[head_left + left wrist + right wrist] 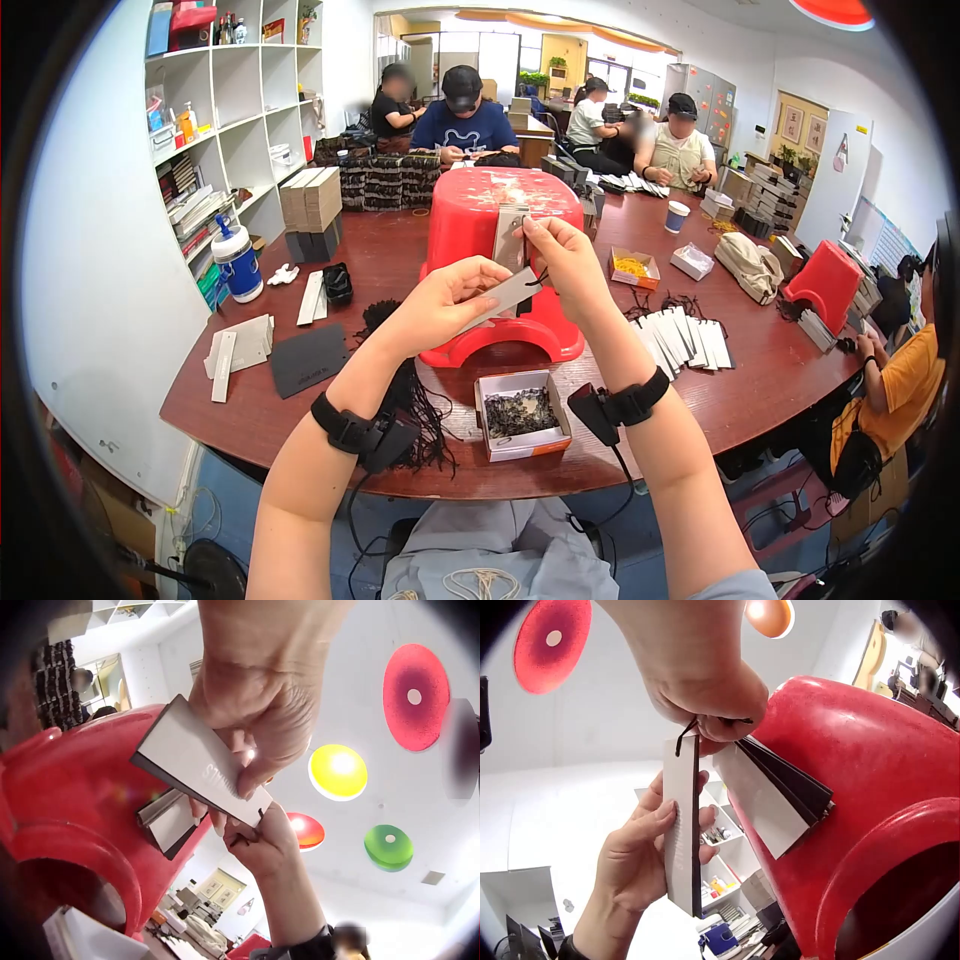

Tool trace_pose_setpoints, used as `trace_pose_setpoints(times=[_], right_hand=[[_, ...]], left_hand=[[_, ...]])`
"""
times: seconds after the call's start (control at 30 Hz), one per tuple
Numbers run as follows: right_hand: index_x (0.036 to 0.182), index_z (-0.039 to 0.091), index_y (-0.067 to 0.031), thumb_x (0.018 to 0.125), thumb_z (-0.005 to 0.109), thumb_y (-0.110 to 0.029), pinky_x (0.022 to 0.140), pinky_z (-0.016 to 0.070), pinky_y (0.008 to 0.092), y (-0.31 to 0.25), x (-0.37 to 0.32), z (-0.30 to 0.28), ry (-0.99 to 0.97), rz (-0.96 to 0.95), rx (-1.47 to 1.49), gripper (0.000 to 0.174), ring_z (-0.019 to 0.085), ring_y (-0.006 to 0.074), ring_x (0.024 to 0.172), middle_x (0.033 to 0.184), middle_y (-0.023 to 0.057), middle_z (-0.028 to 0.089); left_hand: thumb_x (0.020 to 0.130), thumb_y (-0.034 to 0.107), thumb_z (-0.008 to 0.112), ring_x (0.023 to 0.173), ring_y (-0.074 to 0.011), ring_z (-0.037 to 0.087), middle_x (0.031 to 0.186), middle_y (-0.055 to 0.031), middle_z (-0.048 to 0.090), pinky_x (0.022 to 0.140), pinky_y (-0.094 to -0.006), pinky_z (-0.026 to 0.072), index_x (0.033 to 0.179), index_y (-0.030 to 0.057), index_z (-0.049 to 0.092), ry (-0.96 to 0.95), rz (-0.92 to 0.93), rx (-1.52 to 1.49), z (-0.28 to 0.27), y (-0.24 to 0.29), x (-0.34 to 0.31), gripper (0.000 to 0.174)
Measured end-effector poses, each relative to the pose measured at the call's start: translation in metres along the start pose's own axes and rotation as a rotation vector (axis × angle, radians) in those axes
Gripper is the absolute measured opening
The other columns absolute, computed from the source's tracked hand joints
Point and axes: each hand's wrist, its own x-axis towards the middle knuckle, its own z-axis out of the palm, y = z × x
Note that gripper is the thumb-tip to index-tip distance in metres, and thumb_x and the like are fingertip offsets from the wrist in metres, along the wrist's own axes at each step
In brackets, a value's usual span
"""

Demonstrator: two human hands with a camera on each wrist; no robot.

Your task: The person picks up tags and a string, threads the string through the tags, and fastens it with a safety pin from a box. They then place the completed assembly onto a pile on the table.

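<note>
Left wrist, unlike head: tag (180,748) lettering (219,778).

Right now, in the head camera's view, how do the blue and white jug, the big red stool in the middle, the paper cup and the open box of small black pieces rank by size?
Largest to smallest, as they look:
big red stool
open box
blue and white jug
paper cup

Head view downward; others seemingly upward

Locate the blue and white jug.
In the head view, the jug stands at the left of the table, before the white shelves, beside a crumpled white item.
</note>
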Motion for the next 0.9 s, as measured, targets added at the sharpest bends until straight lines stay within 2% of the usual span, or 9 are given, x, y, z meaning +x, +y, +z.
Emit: trace_pose_setpoints(times=[0.1,0.2,0.23,0.33,0.4,0.53,0.67,0.8,0.9], right_hand=[[0.072,0.055,-0.0048,0.084,0.048,-0.02,0.047,0.0311,0.0168,0.0,0.001,-0.008,0.008,-0.092,-0.138,0.021,0.04,0.0021,0.051,0.06,-0.0027,0.05],[0.071,0.053,-0.0041,0.085,0.047,-0.02,0.05,0.0357,0.0182,-0.001,0.002,-0.018,0.134,-0.32,-0.26,0.021,0.044,0.0039,0.054,0.059,-0.0011,0.051],[0.075,0.052,-0.0084,0.086,0.046,-0.022,0.057,0.0361,0.0176,-0.008,-0.004,-0.022,0.114,-0.261,-0.285,0.018,0.048,0.003,0.063,0.069,-0.0034,0.053],[0.075,0.052,-0.0052,0.086,0.046,-0.021,0.054,0.0401,0.0195,-0.015,-0.021,-0.029,0.149,-0.296,-0.193,0.019,0.049,0.0055,0.061,0.066,-0.0003,0.053],[0.077,0.05,-0.0057,0.087,0.043,-0.022,0.058,0.0436,0.0212,-0.02,-0.039,-0.031,0.088,-0.168,0.082,0.02,0.051,0.0078,0.064,0.072,0.002,0.054],[0.08,0.048,-0.0039,0.088,0.04,-0.022,0.058,0.0483,0.0247,-0.02,-0.071,-0.031,0.009,-0.057,0.337,0.021,0.055,0.0139,0.067,0.073,0.007,0.055],[0.08,0.044,-0.0029,0.088,0.04,-0.025,0.051,0.0484,0.0228,-0.019,-0.094,-0.024,0.015,-0.09,0.3,0.024,0.057,0.0178,0.062,0.069,0.0085,0.053],[0.082,0.046,-0.0037,0.088,0.041,-0.022,0.049,0.0467,0.0204,-0.018,-0.105,-0.019,0.067,-0.152,0.257,0.02,0.053,0.0123,0.062,0.071,0.0027,0.047],[0.08,0.045,-0.0027,0.088,0.041,-0.022,0.051,0.0487,0.0234,-0.016,-0.105,-0.021,0.113,-0.167,0.273,0.021,0.056,0.015,0.064,0.07,0.005,0.048]], left_hand=[[0.08,-0.001,0.047,0.089,-0.0148,0.054,0.099,-0.0098,0.054,0.079,-0.0268,0.0431,0.103,-0.0012,0.045,-0.026,-0.023,-0.057,0.001,-0.001,-0.003,0.023],[0.08,-0.001,0.047,0.088,-0.0178,0.055,0.101,-0.0118,0.054,0.076,-0.0287,0.0458,0.105,-0.0008,0.044,-0.014,-0.036,-0.111,0.005,0.001,-0.01,0.024],[0.08,-0.001,0.047,0.088,-0.0178,0.055,0.101,-0.0118,0.054,0.076,-0.0287,0.0458,0.105,-0.0008,0.044,-0.011,-0.04,-0.11,0.007,0.004,-0.015,0.024],[0.079,-0.001,0.048,0.084,-0.0227,0.057,0.1,-0.0144,0.053,0.068,-0.0324,0.0495,0.106,-0.0007,0.042,0.047,-0.11,-0.263,0.016,0.011,-0.031,0.028],[0.08,0.0,0.047,0.084,-0.0207,0.057,0.099,-0.0133,0.053,0.068,-0.0305,0.0487,0.106,-0.0015,0.042,0.073,-0.129,-0.298,0.026,0.017,-0.044,0.027],[0.08,0.0,0.048,0.082,-0.018,0.057,0.097,-0.0121,0.054,0.067,-0.0285,0.0476,0.107,-0.0028,0.043,0.138,-0.171,-0.44,0.047,0.02,-0.072,0.027],[0.08,0.0,0.048,0.083,-0.0191,0.057,0.097,-0.0132,0.054,0.067,-0.0289,0.0482,0.107,-0.0029,0.043,0.176,-0.25,-0.515,0.065,0.018,-0.09,0.028],[0.079,0.0,0.049,0.083,-0.0221,0.058,0.096,-0.0163,0.054,0.067,-0.0302,0.0495,0.107,-0.0039,0.042,0.202,-0.287,-0.58,0.075,0.014,-0.098,0.03],[0.079,0.0,0.049,0.083,-0.0233,0.058,0.096,-0.0172,0.054,0.068,-0.0306,0.0499,0.108,-0.0041,0.041,0.193,-0.307,-0.617,0.078,0.01,-0.099,0.03]])
